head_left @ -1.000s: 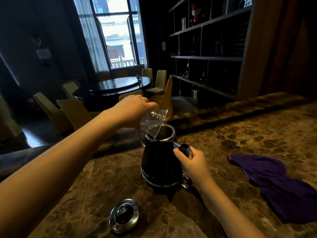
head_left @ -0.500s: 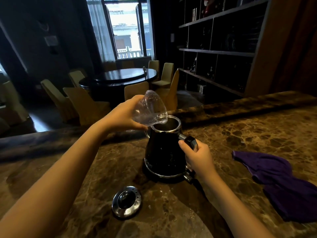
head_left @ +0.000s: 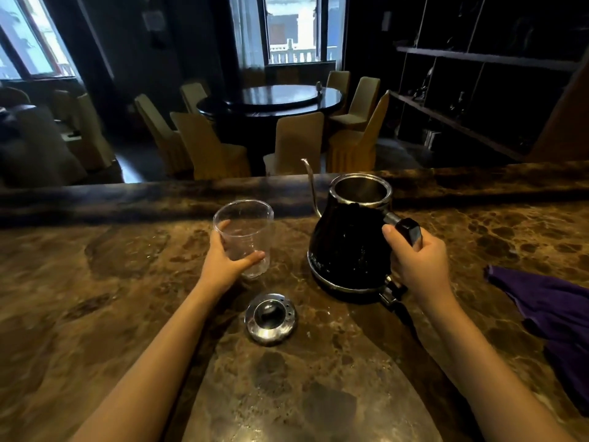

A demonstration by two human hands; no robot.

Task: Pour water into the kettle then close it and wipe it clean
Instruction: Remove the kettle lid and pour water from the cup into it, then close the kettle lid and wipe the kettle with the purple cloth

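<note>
A black gooseneck kettle with a steel rim stands upright on the brown marble counter, its top uncovered. My right hand grips its black handle on the right side. A clear plastic cup stands upright to the left of the kettle and looks empty; my left hand is wrapped around its lower part. The round steel kettle lid lies on the counter in front, between my two forearms. A purple cloth lies crumpled at the right edge.
The counter's raised far ledge runs behind the cup and kettle. Beyond it are a round dark dining table with covered chairs, and dark shelving at the right.
My left hand has tipped the cup back from the kettle's mouth, turned it upright and brought it down to the counter left of the kettle. My right hand has stayed on the handle.
</note>
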